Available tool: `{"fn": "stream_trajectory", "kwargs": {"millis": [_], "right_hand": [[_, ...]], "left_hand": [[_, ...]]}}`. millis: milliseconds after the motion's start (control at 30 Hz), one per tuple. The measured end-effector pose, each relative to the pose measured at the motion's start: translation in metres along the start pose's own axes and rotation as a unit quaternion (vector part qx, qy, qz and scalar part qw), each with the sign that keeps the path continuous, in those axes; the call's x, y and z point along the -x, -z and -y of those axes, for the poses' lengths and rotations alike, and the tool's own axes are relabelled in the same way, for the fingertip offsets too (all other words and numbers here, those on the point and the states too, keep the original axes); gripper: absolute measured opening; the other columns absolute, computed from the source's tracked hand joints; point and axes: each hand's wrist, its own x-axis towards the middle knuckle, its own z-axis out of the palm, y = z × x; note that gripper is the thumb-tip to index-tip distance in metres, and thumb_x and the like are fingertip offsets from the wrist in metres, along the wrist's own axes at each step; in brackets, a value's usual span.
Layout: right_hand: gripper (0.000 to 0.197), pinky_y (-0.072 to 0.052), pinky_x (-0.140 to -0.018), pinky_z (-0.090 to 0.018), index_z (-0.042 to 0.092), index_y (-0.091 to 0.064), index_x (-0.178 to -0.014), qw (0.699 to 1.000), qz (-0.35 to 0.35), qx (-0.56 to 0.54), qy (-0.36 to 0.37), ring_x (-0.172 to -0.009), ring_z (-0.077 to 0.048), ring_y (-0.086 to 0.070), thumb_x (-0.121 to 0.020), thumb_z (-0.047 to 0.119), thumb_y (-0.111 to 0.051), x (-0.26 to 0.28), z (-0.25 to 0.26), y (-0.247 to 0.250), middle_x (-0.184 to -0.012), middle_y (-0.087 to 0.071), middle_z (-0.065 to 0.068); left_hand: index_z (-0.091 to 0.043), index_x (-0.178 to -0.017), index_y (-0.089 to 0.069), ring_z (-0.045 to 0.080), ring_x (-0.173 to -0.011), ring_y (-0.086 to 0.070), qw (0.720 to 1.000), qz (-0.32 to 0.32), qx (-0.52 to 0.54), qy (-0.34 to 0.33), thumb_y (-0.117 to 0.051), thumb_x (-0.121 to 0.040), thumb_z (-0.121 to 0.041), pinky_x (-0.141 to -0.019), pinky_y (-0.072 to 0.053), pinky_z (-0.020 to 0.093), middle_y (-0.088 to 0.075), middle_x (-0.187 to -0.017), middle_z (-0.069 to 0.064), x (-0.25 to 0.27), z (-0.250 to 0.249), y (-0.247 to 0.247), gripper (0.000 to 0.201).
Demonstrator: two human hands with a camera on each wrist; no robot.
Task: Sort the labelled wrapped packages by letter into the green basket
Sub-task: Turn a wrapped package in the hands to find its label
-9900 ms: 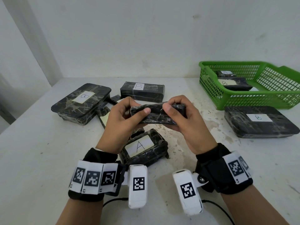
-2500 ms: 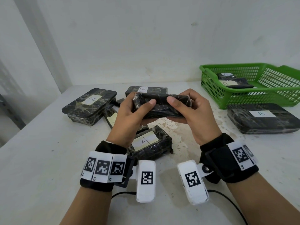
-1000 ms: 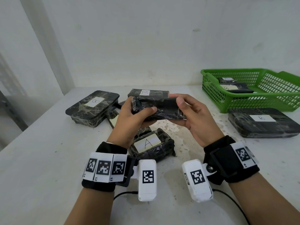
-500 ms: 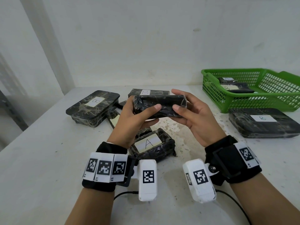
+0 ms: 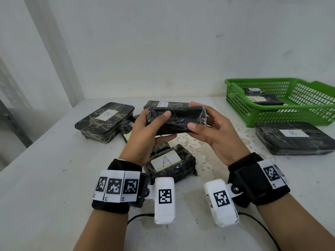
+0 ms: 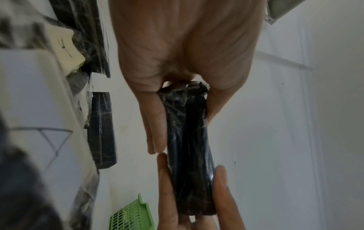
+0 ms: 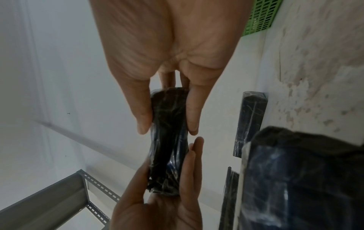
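- here the left hand point(image 5: 145, 134) and right hand point(image 5: 215, 136) each pinch one end of the wrapped package point(image 5: 176, 120), thumb over, fingers under, above the bench point(image 5: 45, 178).
- it looks light, stiff, its film slippery; no label shows.
- best held by both ends.

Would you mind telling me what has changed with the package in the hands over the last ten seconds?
Both hands, left hand and right hand, kept hold of the black wrapped package, lifting it slightly and turning it over; no label shows on it. The A package, the B packages and the green basket lie as before.
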Motion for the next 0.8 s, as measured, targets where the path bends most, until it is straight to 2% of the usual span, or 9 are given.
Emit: {"fn": "stream_trajectory", "kwargs": {"millis": [133,300,367,467,567,667,733,767,800], "right_hand": [[0.045,-0.058,-0.083,-0.031,0.019,-0.066,-0.114,1.0,-0.018,-0.002,0.0,-0.102,-0.02,-0.07,-0.071,0.015,-0.077,0.0013,-0.0016,-0.0031,-0.107,-0.072,-0.001],[0.03,-0.058,-0.079,-0.029,0.017,-0.067,-0.108,0.999,-0.046,0.023,0.005,-0.095,-0.018,-0.071,-0.082,0.001,-0.072,0.0002,-0.0033,-0.0011,-0.096,-0.072,0.001],[0.03,-0.058,-0.078,-0.028,0.018,-0.066,-0.106,0.999,-0.042,0.011,0.005,-0.093,-0.017,-0.071,-0.081,0.004,-0.073,-0.0004,-0.0014,-0.0003,-0.094,-0.073,0.003],[0.034,-0.057,-0.076,-0.027,0.017,-0.066,-0.102,0.999,-0.036,0.014,-0.002,-0.089,-0.014,-0.071,-0.07,0.02,-0.079,0.0006,-0.0016,-0.0017,-0.09,-0.072,0.007],[0.023,-0.056,-0.07,-0.024,0.018,-0.063,-0.093,0.997,-0.058,0.048,0.015,-0.081,-0.01,-0.069,-0.076,0.012,-0.079,0.0015,-0.0045,-0.0039,-0.083,-0.069,0.008],[0.022,-0.055,-0.066,-0.022,0.018,-0.063,-0.087,0.996,-0.072,0.045,0.038,-0.076,-0.01,-0.068,-0.079,0.003,-0.076,0.0004,-0.0042,-0.0029,-0.079,-0.068,0.008],[0.023,-0.056,-0.066,-0.023,0.018,-0.063,-0.087,0.995,-0.073,0.038,0.047,-0.078,-0.012,-0.068,-0.078,0.001,-0.076,-0.0003,-0.0029,-0.0017,-0.079,-0.069,0.009],[0.023,-0.056,-0.067,-0.024,0.017,-0.063,-0.087,0.995,-0.073,0.04,0.051,-0.08,-0.012,-0.068,-0.077,0.0,-0.076,-0.0005,-0.0027,-0.0017,-0.079,-0.069,0.01],[0.024,-0.057,-0.069,-0.026,0.017,-0.063,-0.088,0.995,-0.071,0.043,0.056,-0.082,-0.013,-0.068,-0.077,0.0,-0.076,-0.0002,-0.0023,-0.002,-0.08,-0.069,0.011]], "left_hand": [[-0.008,-0.115,-0.055,0.024,-0.098,-0.07,1.0,-0.01,-0.029,-0.003,-0.056,-0.097,-0.005,-0.067,-0.06,0.03,-0.067,-0.114,0.014,-0.0022,0.0041,0.0014,0.018],[-0.014,-0.115,-0.055,0.02,-0.105,-0.07,0.999,0.025,-0.043,-0.008,-0.057,-0.097,-0.009,-0.072,-0.061,0.034,-0.069,-0.113,0.005,0.0007,0.0036,-0.0005,0.019],[-0.014,-0.115,-0.054,0.019,-0.104,-0.07,0.998,0.033,-0.043,-0.008,-0.057,-0.097,-0.008,-0.074,-0.061,0.034,-0.07,-0.113,0.004,0.0015,0.003,-0.0006,0.019],[-0.012,-0.112,-0.053,0.023,-0.101,-0.07,0.998,0.03,-0.055,-0.009,-0.054,-0.097,-0.002,-0.071,-0.06,0.029,-0.068,-0.111,0.008,-0.0002,0.0053,-0.0012,0.018],[-0.012,-0.112,-0.052,0.022,-0.101,-0.07,0.997,0.041,-0.065,-0.01,-0.054,-0.097,-0.002,-0.072,-0.06,0.029,-0.068,-0.111,0.008,0.0006,0.0056,-0.0017,0.018],[-0.013,-0.118,-0.052,0.022,-0.109,-0.069,0.997,0.052,-0.061,-0.007,-0.059,-0.096,-0.01,-0.078,-0.061,0.035,-0.067,-0.12,0.008,0.0006,0.0057,-0.0015,0.024],[-0.011,-0.129,-0.048,0.022,-0.118,-0.064,0.998,0.053,-0.045,0.009,-0.068,-0.091,-0.026,-0.083,-0.06,0.041,-0.061,-0.132,0.008,-0.0003,0.0052,-0.001,0.046],[-0.011,-0.129,-0.049,0.022,-0.12,-0.062,0.998,0.057,-0.038,0.017,-0.07,-0.09,-0.032,-0.083,-0.06,0.042,-0.06,-0.133,0.007,-0.0012,0.0053,-0.0008,0.049],[-0.014,-0.121,-0.052,0.022,-0.119,-0.063,0.997,0.061,-0.035,0.017,-0.067,-0.091,-0.034,-0.083,-0.06,0.042,-0.063,-0.127,0.004,-0.0018,0.0048,-0.0003,0.039]]}}
